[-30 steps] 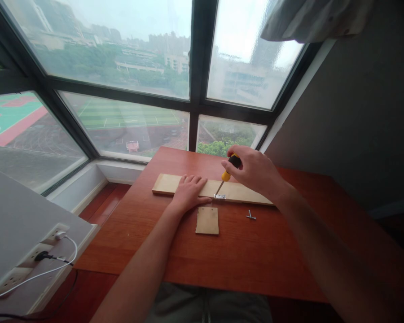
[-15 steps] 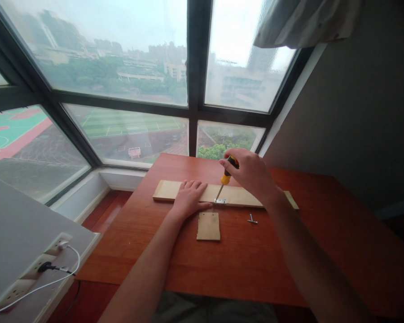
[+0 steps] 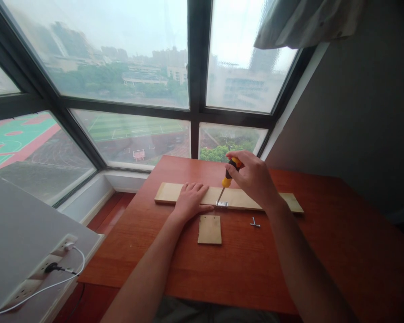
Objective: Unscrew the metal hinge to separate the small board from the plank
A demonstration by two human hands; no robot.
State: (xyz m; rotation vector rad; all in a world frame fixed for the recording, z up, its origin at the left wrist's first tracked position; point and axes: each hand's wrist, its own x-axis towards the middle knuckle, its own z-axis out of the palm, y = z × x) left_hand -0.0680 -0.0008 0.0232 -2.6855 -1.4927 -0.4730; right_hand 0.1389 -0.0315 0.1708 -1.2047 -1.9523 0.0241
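The right hand (image 3: 253, 175) grips the screwdriver (image 3: 226, 182), its shaft slanting near-left to the metal fitting (image 3: 222, 204) at the near edge of the board (image 3: 239, 198); the left hand (image 3: 191, 200) lies spread there, just left.

right fingers (image 3: 234, 154) around a screwdriver (image 3: 226, 181), left fingers (image 3: 191, 186) flat on a pale board (image 3: 167, 192)
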